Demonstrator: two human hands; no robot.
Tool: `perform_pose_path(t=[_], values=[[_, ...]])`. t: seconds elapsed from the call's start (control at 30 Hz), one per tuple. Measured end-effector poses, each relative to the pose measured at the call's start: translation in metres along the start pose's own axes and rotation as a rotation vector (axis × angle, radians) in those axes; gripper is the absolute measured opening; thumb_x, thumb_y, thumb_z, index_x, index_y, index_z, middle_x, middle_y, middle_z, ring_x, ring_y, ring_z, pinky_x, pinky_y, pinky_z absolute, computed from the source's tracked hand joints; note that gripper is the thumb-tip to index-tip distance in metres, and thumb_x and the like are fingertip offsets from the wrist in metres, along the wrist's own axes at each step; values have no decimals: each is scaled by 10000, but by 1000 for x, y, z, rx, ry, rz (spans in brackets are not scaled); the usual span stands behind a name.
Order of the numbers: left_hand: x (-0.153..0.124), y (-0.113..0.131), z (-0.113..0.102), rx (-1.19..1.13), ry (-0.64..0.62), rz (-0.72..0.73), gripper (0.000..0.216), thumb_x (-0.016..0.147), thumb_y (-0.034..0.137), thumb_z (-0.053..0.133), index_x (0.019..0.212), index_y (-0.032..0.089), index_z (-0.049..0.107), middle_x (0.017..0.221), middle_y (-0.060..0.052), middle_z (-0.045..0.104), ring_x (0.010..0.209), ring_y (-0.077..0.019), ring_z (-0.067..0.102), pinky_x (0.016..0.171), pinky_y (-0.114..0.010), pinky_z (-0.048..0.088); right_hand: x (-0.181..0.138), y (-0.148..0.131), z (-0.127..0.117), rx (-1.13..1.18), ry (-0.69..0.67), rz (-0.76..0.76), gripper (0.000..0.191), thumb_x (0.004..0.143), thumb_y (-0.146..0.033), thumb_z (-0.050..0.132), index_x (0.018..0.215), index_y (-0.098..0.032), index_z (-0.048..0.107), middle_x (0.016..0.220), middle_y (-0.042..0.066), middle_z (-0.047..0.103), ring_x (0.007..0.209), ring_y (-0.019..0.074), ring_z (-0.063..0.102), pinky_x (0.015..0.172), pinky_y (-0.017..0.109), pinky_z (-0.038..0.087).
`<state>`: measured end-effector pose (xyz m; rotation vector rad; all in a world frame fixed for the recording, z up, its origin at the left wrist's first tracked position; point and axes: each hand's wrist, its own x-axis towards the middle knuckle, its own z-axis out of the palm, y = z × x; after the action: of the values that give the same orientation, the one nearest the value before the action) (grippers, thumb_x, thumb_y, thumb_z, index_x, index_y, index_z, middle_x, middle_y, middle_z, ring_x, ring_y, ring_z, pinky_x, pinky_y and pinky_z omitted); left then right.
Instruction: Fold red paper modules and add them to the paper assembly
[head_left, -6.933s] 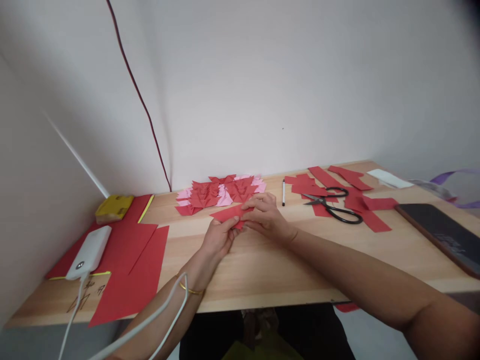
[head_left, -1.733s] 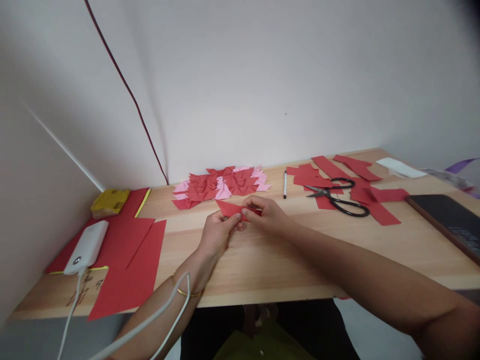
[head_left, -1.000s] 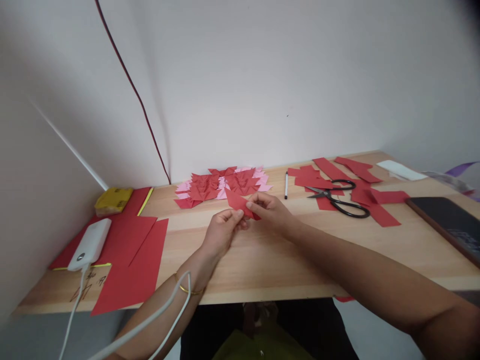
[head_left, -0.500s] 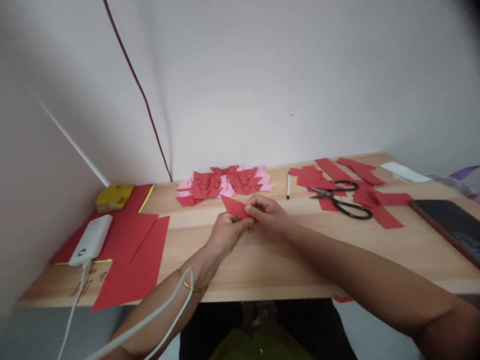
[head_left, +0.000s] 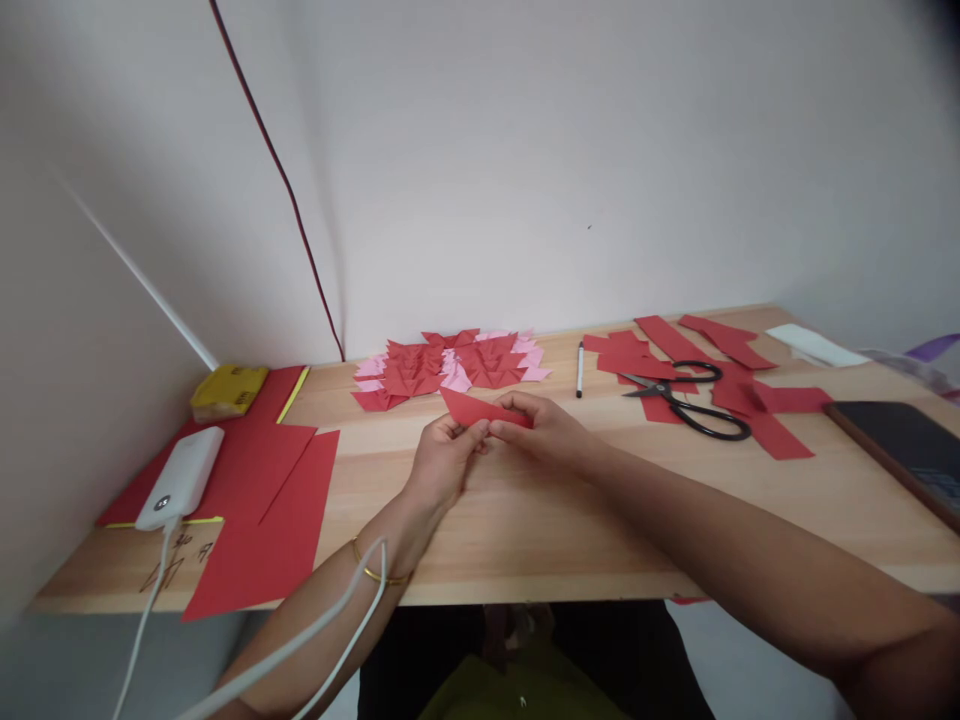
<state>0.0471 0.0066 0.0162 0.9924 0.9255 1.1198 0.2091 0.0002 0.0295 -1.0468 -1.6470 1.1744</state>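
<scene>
A folded piece of red paper (head_left: 478, 408), pointed at its left end, is held between my two hands above the table. My left hand (head_left: 444, 455) pinches its lower edge, thumb in front. My right hand (head_left: 546, 428) grips its right end, with the thumb near the left thumb and the fingers behind. Parts of the fingers are hidden by the paper. Just beyond my hands lie rows of folded red paper pieces (head_left: 487, 360) and pink paper pieces (head_left: 455, 375) against the wall.
Right of my hands are a pen (head_left: 580, 370), black-handled scissors (head_left: 694, 400), red paper strips (head_left: 780, 435) and a phone (head_left: 900, 445). To the left, red sheets (head_left: 262, 540) lie under a white power bank (head_left: 182, 475) and a yellow packet (head_left: 229, 390). A white cable (head_left: 345, 600) crosses my left forearm.
The red paper has turned a little and more of its long face shows. My left thumb has shifted left along its lower edge, and my right thumb has moved lower.
</scene>
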Motion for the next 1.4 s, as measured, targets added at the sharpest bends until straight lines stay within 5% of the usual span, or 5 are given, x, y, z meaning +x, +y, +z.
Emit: perform_pose_path(t=[0.23,0.9,1.1,1.4], values=[[-2,4,4,-133,-14,-13,242,579,260,788,693,112,634,560,3,592,507,-72,503,560,-218,407,-3,-6,-1,66,-38,-49,192,775,-300,624,921,-175,616,907,37,665,864,179,617,814,325,468],[-7,10,5,-486,-146,-253,149,794,251,634,807,103,646,660,-51,662,602,-106,605,724,-299,534,-3,-12,-23,139,-151,-30,350,717,-410,684,965,-169,632,929,45,665,815,162,614,748,281,475],[-10,10,4,-262,-157,-108,228,693,234,730,864,92,676,750,-68,691,673,-123,619,757,-292,507,0,-5,-25,20,-97,-9,337,703,-381,696,959,-170,637,927,35,651,819,161,600,730,263,462],[4,-3,-5,191,-37,39,271,633,286,740,837,115,687,709,-38,664,592,-102,546,589,-231,431,6,6,-18,-154,-36,-144,262,762,-388,627,896,-163,648,877,43,648,805,163,588,721,260,441]])
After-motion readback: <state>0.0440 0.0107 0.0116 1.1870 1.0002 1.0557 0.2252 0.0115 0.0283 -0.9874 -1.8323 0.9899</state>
